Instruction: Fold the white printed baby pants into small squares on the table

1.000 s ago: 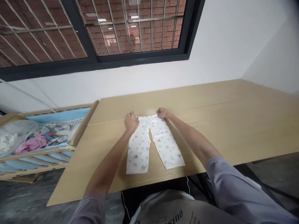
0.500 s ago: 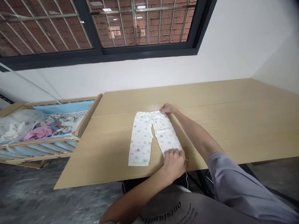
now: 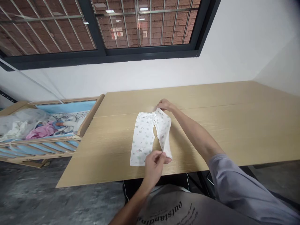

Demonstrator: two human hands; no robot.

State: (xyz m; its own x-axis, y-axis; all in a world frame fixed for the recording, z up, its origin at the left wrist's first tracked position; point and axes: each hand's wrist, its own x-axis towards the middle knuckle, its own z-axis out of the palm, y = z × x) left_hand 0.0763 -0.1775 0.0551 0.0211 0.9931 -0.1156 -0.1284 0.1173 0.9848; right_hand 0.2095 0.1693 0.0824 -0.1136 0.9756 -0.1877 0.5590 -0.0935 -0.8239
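Note:
White baby trousers with a small green and grey print (image 3: 142, 137) lie on the pale wooden table (image 3: 222, 131). My left hand (image 3: 153, 168) is near the table's front edge, pinching the cuff of the trouser leg on the right and lifting it a little off the table. That leg now looks narrower, its outer part folded or gathered. My right hand (image 3: 165, 105) grips the waistband's far right corner. The other leg lies flat, with its cuff near my left hand.
A wooden crib with blue padding (image 3: 91, 115) stands beyond the table's left edge, holding a heap of mixed clothes (image 3: 42, 129). A seam crosses the tabletop. Above the table are a white wall and a barred window (image 3: 140, 28).
My left hand has moved from the cuff's outer side toward the middle of the trousers, lifting the cuff. The right leg has narrowed. My right hand still holds the waistband.

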